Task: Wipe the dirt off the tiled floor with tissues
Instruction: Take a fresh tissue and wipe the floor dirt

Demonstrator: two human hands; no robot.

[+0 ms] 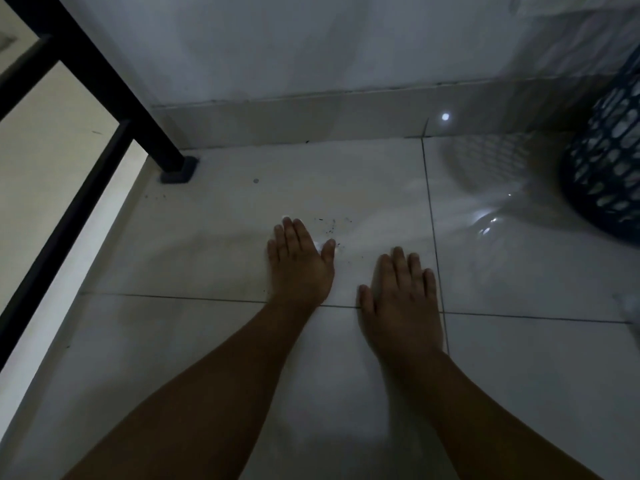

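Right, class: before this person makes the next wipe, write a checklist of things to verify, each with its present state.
1. Tissue under the left hand: ok. White tissue peeks out between thumb and forefinger.
2. Tissue clean enough to go on: cannot tell. It is mostly hidden.
3. Dirt gone from the floor tile: not ok. Dark specks lie just beyond the thumb.
4. Area by the frame foot clean: not ok. Smaller specks lie beside it.
5. Right hand steady: ok. It lies flat on the floor, holding nothing.
6. Blue basket out of the way: ok. It stands off to the right.
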